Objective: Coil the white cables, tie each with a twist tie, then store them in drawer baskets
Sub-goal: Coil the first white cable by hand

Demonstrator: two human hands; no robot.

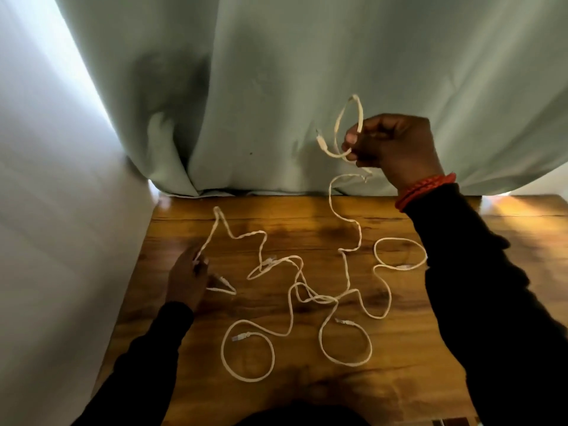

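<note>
So we're looking down at a wooden desk (399, 379) with white cables (307, 298) sprawling in loose loops across the middle, a few strands crossing near the centre. Our right hand (396, 149) is hanging above the desk's back edge, fingers clamping round a small coil of one cable (341, 130), and the rest of it is trailing down onto the desk. Our left hand (187, 278) is resting near the left edge, fingertips pinching a strand (212, 235) that's zigzagging toward the back. A red bracelet (424, 189) is sitting on the right wrist, and a pale green curtain (276, 87) is hanging behind the desk
</note>
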